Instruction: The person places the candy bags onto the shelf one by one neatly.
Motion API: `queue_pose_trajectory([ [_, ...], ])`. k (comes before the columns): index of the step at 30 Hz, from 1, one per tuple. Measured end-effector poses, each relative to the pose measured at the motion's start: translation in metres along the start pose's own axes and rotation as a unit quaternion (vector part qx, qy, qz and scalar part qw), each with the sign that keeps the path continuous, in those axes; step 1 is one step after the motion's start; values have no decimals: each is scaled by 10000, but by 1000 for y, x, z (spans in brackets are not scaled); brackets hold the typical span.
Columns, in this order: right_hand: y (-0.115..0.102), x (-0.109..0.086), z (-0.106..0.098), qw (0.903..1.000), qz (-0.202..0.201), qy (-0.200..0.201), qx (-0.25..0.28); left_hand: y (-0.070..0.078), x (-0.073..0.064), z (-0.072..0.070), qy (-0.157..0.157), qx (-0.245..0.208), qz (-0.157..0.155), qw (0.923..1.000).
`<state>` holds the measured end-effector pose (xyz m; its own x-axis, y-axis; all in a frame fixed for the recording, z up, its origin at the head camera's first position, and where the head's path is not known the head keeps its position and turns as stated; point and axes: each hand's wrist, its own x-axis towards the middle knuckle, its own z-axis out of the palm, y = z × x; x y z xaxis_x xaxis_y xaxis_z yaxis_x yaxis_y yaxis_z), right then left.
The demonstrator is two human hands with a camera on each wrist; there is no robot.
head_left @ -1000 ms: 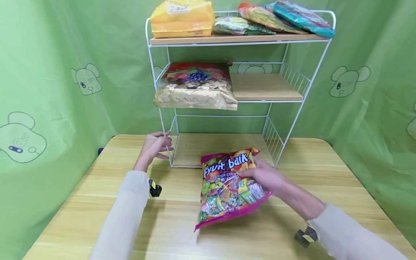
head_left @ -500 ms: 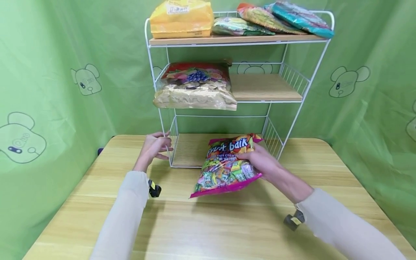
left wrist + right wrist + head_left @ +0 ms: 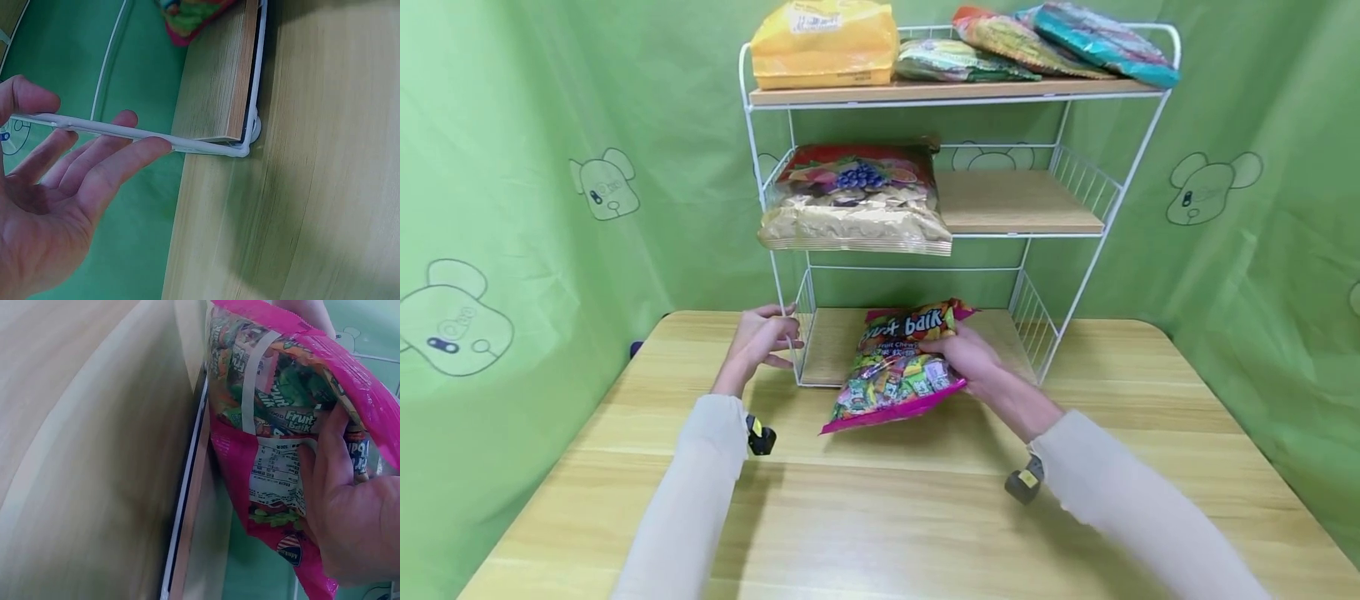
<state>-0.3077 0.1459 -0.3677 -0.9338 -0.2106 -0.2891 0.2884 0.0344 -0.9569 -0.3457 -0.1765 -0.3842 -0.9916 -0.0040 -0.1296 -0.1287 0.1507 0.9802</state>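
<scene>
My right hand [image 3: 966,357] grips a bag of fruit chews [image 3: 895,362] by its right side, thumb on the printed front. Pink-edged and marked "Fruit Chews", the bag slants at the front of the bottom shelf [image 3: 827,337], its lower edge sticking out over the tabletop. From the right wrist view, my fingers [image 3: 334,456] spread across the bag's back, beside a white label. My left hand [image 3: 760,337] holds the front left post of the white wire rack [image 3: 778,283]. In the left wrist view, the thumb lies on one side of the post [image 3: 144,133] and the fingers on the other.
A red and gold candy bag [image 3: 857,196] fills the middle shelf's left side and overhangs its front. On the top shelf lie a yellow bag [image 3: 823,50] and several flat bags, one teal [image 3: 1097,42]. Green curtains [image 3: 497,167] surround the wooden table [image 3: 880,517].
My right hand has carried the fruit chews bag forward and to the left, from above the tabletop in over the bottom shelf's front. My left hand has stayed on the rack post.
</scene>
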Motion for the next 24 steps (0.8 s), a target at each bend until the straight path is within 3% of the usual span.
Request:
queue_pose_trajectory([
  [6, 4, 15, 2, 9996, 168, 226, -31, 0, -1, 1, -29, 24, 20, 10000],
  [14, 8, 38, 2, 9991, 248, 28, 355, 1, 1, -2, -68, 30, 40, 10000],
  [24, 15, 63, 9, 9948, 880, 317, 394, 1, -1, -1, -68, 26, 19, 10000],
])
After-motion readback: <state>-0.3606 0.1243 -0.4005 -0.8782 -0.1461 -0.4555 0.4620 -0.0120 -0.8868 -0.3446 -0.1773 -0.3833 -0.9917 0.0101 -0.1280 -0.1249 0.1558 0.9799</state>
